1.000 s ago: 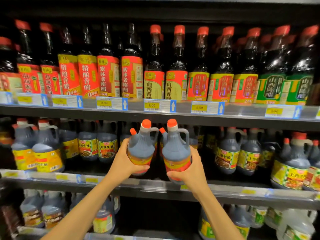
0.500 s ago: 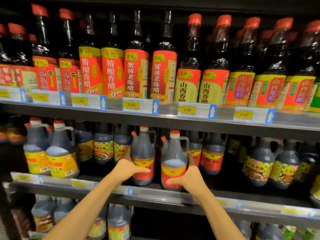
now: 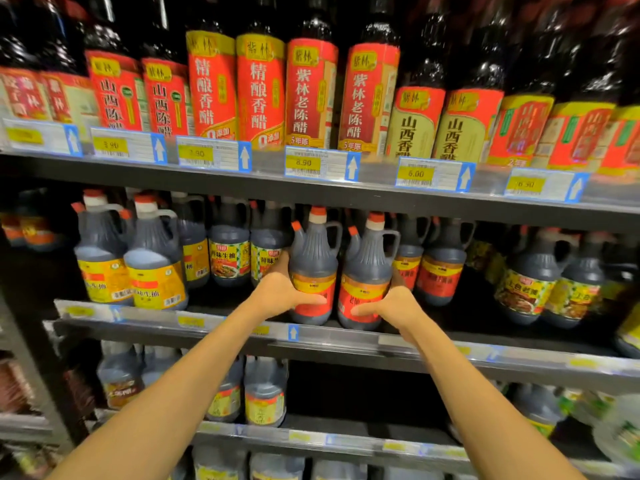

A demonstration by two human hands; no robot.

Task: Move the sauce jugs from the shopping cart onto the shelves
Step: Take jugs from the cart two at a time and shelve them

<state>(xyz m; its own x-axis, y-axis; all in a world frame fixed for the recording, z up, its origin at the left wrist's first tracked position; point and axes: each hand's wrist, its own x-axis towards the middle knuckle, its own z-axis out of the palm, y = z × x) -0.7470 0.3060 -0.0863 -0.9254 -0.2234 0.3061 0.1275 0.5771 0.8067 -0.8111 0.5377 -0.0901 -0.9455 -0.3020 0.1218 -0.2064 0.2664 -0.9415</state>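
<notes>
Two dark sauce jugs with orange caps and red-and-yellow labels stand side by side at the front of the middle shelf (image 3: 346,336). My left hand (image 3: 282,294) grips the left jug (image 3: 313,263) round its lower body, thumb across the label. My right hand (image 3: 391,304) grips the right jug (image 3: 369,268) the same way from the right side. Both jugs are upright and their bases rest on the shelf board. The shopping cart is out of view.
Matching red-label jugs (image 3: 440,268) stand just behind and right. Yellow-label jugs (image 3: 152,261) fill the shelf's left, green-label ones (image 3: 533,275) the right. Tall vinegar bottles (image 3: 311,88) line the upper shelf above price tags (image 3: 320,164). More jugs (image 3: 265,393) sit on the lower shelf.
Both hands lowered the two jugs from mid-air down onto the middle shelf and pushed them in. The camera has moved closer and shifted right.
</notes>
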